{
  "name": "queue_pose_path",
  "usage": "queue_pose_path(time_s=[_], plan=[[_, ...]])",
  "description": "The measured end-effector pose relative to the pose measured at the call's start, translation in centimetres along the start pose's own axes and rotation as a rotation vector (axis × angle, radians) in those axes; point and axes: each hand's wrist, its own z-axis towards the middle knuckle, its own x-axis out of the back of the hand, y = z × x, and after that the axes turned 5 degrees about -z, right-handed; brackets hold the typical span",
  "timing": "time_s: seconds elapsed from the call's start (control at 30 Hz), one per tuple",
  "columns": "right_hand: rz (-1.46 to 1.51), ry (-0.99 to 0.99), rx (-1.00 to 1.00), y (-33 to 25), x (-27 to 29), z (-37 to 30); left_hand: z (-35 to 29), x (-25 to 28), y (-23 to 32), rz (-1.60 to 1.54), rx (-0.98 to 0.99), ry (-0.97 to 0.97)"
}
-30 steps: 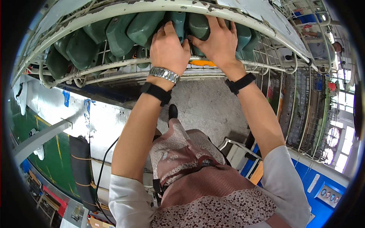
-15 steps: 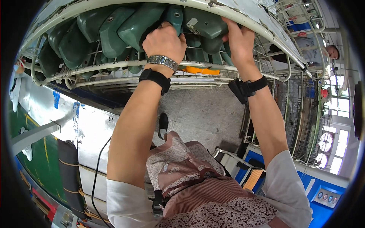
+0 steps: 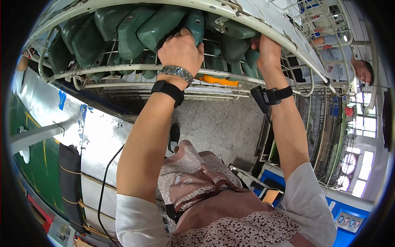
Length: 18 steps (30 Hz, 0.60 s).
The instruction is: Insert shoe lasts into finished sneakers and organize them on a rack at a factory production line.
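Green shoe lasts hang side by side in a cream wire rack at the top of the view. My left hand (image 3: 181, 51) is closed, its curled fingers against a teal shoe last (image 3: 195, 26) near the middle; its fingertips are hidden. Beside it on the left is a larger green shoe last (image 3: 161, 26). My right hand (image 3: 269, 51) reaches under the rack's front rail, fingers bent round the right end of a dark green shoe last (image 3: 234, 29) with a metal fitting on it. Part of these fingers is hidden. More shoe lasts (image 3: 231, 48) sit below it.
The rack's chipped front rail (image 3: 197, 3) and lower rail (image 3: 135, 66) cross close to my hands. An orange piece (image 3: 220, 81) lies behind the lower wires. A metal-topped table (image 3: 92, 133) stands left. Another person (image 3: 341, 61) is beyond the rack at right.
The dark green shoe last at my right hand has turned and sits further right. My right hand has moved deeper under the rail. My left hand keeps its place by the teal last.
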Motion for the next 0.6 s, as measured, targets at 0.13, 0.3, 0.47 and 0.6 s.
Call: queue_pose_path(time_s=[0.13, 0.3, 0.47, 0.6], plan=[[0.032, 0.010, -0.059, 0.1, 0.2, 0.2, 0.0, -0.2, 0.0, -0.003, -0.009, 0.006], [0.087, -0.041, 0.031, 0.1, 1.4, -1.3, 0.0, -0.6, -0.6, -0.022, -0.046, 0.042], [0.169, 0.042, -0.048, 0.5, 2.0, -0.9, 0.1, -0.3, -0.4, -0.054, -0.030, 0.027], [0.176, 0.042, -0.066, 0.0, 1.6, -1.4, 0.0, -0.5, -0.6, -0.064, -0.018, 0.018]])
